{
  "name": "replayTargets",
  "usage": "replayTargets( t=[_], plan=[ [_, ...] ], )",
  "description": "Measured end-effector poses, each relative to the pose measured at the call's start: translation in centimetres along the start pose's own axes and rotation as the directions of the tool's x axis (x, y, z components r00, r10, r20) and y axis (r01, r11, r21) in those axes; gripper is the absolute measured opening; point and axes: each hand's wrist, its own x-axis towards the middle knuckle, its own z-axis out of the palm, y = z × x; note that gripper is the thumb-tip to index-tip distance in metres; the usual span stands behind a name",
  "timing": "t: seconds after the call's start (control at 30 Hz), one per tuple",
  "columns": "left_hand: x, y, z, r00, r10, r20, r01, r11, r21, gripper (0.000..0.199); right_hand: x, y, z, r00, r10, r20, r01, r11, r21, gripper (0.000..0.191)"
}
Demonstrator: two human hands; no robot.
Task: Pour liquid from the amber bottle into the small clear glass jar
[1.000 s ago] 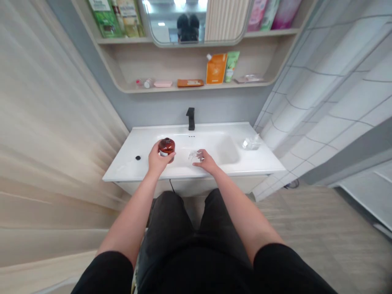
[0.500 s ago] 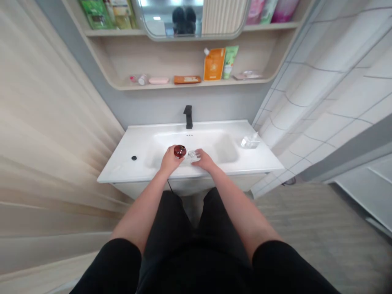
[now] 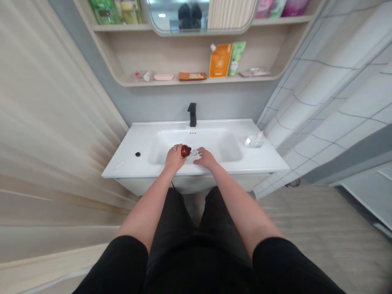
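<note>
Over the front of the white sink basin (image 3: pixel 225 149), my left hand (image 3: pixel 175 158) is wrapped round a reddish-brown bottle (image 3: pixel 185 151). The bottle tilts to the right, its dark neck pointing at a small clear container (image 3: pixel 193 153). My right hand (image 3: pixel 205 158) holds that clear container from the right with curved fingers. The bottle neck and the container's top are very close; whether they touch, or liquid flows, is too small to tell.
Behind the basin rises a black faucet (image 3: pixel 192 114). On the counter lie a small black cap (image 3: pixel 137 154) at left and a clear pump bottle (image 3: pixel 255 141) at right. Above hangs a shelf (image 3: pixel 165 83) with an orange pouch (image 3: pixel 220 61) and a green tube (image 3: pixel 236 59).
My left hand has tipped the brown bottle over to the right, toward the clear container. The whole view has shifted slightly, with the scene lying a little further right.
</note>
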Motion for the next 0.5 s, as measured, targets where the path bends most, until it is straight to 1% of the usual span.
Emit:
replayTargets(
  t=[0.07,0.2,0.37,0.5],
  plan=[
    [0.0,0.2,-0.2,1.0,-0.006,-0.005,0.006,0.998,0.064,0.064,-0.1,0.0,0.0,1.0,0.0,-0.007,0.0,1.0,-0.021,0.078],
    [-0.2,0.6,-0.5,1.0,-0.016,0.002,0.015,0.988,0.151,0.063,-0.1,-0.1,-0.1,0.999,-0.043,-0.014,0.043,0.999,-0.027,0.08],
    [-0.5,1.1,-0.8,1.0,-0.007,-0.019,0.011,0.981,0.191,0.063,0.0,-0.2,-0.2,1.0,-0.015,-0.005,0.015,0.999,-0.039,0.091],
    [-0.6,1.4,-1.2,1.0,0.0,-0.015,0.003,0.979,0.206,0.064,0.0,-0.4,-0.2,1.0,-0.007,-0.004,0.007,0.999,-0.048,0.09]
  ],
)
